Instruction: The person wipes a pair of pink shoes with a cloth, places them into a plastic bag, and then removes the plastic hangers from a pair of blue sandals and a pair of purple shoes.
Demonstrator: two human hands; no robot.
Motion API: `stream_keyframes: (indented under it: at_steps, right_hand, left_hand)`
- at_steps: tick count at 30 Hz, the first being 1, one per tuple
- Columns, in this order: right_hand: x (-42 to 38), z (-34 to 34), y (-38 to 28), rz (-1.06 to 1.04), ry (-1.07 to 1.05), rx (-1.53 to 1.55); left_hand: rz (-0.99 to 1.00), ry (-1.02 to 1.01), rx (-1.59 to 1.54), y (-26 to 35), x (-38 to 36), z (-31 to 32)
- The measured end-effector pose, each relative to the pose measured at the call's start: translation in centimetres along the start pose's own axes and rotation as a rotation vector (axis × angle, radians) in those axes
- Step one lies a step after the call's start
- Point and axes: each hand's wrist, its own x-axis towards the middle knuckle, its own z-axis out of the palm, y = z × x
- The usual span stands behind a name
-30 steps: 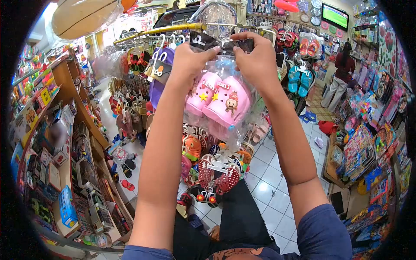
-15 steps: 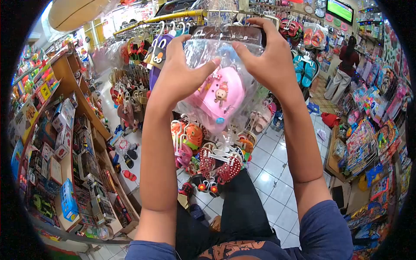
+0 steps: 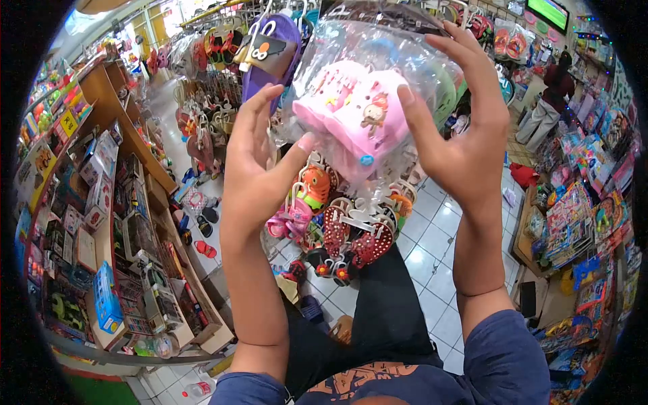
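Observation:
Pink clogs (image 3: 347, 111) with small cartoon charms show through a clear plastic bag (image 3: 412, 40) at the upper middle. To the left of the bag, my left hand (image 3: 260, 169) has its fingers apart, thumb tip near the bag's lower left edge. On the other side, my right hand (image 3: 466, 121) is spread, its thumb against the plastic beside the clogs and its fingers along the bag's upper right. Purple clogs (image 3: 273, 61) hang from a white hanger just beyond my left hand. Below the bag hang red polka-dot shoes (image 3: 364, 246) on a white hanger.
Wooden shelves (image 3: 128, 101) with boxed toys line the left. Packaged toys (image 3: 574, 223) fill the right side. A person (image 3: 550, 94) stands at the back right. Orange shoes (image 3: 316, 185) hang below the bag, and red slippers (image 3: 205, 248) lie on the tiled floor (image 3: 432, 283).
Both hands have come off the bag's top edge and spread wider, down along its sides. The bag sits higher and further right in view, its clogs turned slightly.

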Motion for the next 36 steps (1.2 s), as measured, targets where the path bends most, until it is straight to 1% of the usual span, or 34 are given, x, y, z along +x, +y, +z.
stream_keyframes:
  at_steps: [2,4,5,6,8,10,12,13,14,16,17,18,19,20,21,22,23,24,26,28,30,32,33,34,35,36]
  right_hand:
    - [-0.8,0.5,-1.4,0.027,-0.008,0.043]
    - [-1.3,1.0,-2.7,-0.11,0.069,-0.031]
    - [-1.2,0.7,-3.3,-0.038,0.007,-0.029]
    - [-1.4,0.7,-3.6,-0.034,0.001,-0.023]
    - [-1.9,0.8,-4.0,0.01,0.05,0.071]
    - [-2.8,0.6,-4.8,0.018,0.01,0.102]
    - [-3.6,0.8,-5.5,-0.038,-0.17,0.127]
    - [-3.8,1.3,-6.2,-0.032,-0.207,0.134]
    - [-4.2,1.8,-6.1,-0.029,-0.207,0.135]
    - [-5.2,2.7,-5.5,0.013,-0.255,0.048]
    - [-5.3,2.8,-5.2,0.032,-0.241,0.06]
    - [-5.7,2.8,-4.6,0.03,-0.243,0.057]
    - [-6.2,3.0,-3.8,0.025,-0.191,0.072]
    - [-6.7,3.1,-3.5,0.027,-0.147,0.091]
    - [-6.9,3.2,-3.6,0.056,-0.081,0.125]
    - [-7.1,3.3,-3.3,0.068,-0.099,0.129]
    - [-7.4,3.5,-2.9,0.067,-0.065,0.186]
    - [-7.8,3.6,-2.6,0.063,-0.026,0.244]
    - [-8.0,3.5,-2.9,0.067,-0.036,0.232]
    - [-8.1,3.1,-2.9,0.015,-0.132,0.202]
    - [-8.7,2.6,-3.9,0.034,-0.169,0.174]
    - [-9.9,2.4,-5.0,0.042,-0.141,0.281]
    - [-10.3,1.4,-6.4,0.059,-0.256,0.249]
    - [-11.8,1.9,-7.9,0.099,-0.239,0.271]
    - [-12.6,0.9,-8.9,0.126,-0.518,0.388]
    - [-13.3,1.4,-10.2,0.063,-0.593,0.433]
  left_hand:
    - [-0.005,0.017,0.036,-0.5,-0.5,-1.0]
    - [0.01,0.107,0.029,-1.0,-0.8,-1.8]
    - [0.037,0.138,0.073,-1.3,-0.9,-2.1]
    - [0.029,0.141,0.077,-1.3,-1.2,-2.2]
    - [0.031,0.224,0.076,-0.9,-1.7,-2.1]
    - [0.024,0.227,0.063,-1.3,-1.9,-2.0]
    - [0.091,0.213,0.148,-2.2,-1.8,-1.8]
    - [0.111,0.129,0.146,-2.8,-1.8,-1.4]
    - [0.067,0.078,0.102,-3.1,-1.8,-0.6]
    - [0.208,-0.036,0.137,-2.2,-1.7,0.7]
    - [0.202,-0.035,0.132,-2.8,-1.7,1.2]
    - [0.207,-0.037,0.213,-3.8,-1.3,1.6]
    - [0.214,-0.039,0.298,-4.4,-0.6,2.0]
    - [0.204,-0.036,0.296,-4.7,-0.5,2.4]
    - [0.241,-0.024,0.263,-4.6,-0.4,2.8]
    - [0.271,-0.012,0.23,-4.8,-0.2,3.1]
    - [0.207,-0.025,0.267,-8.0,1.1,2.8]
    - [0.186,0.005,0.266,-8.1,1.3,3.0]
    - [0.173,0.022,0.251,-8.8,0.7,2.5]
    - [0.19,0.049,0.222,-9.5,0.1,1.5]
    - [0.194,0.079,0.192,-10.2,-1.2,0.4]
    - [0.188,0.111,0.165,-11.1,-3.1,-1.1]
    - [0.173,0.128,0.154,-11.5,-4.5,-2.0]
    - [0.17,0.146,0.145,-12.0,-5.6,-3.0]
    - [0.189,0.202,0.158,-13.4,-6.8,-4.3]
    - [0.215,0.256,0.17,-15.4,-8.3,-5.7]
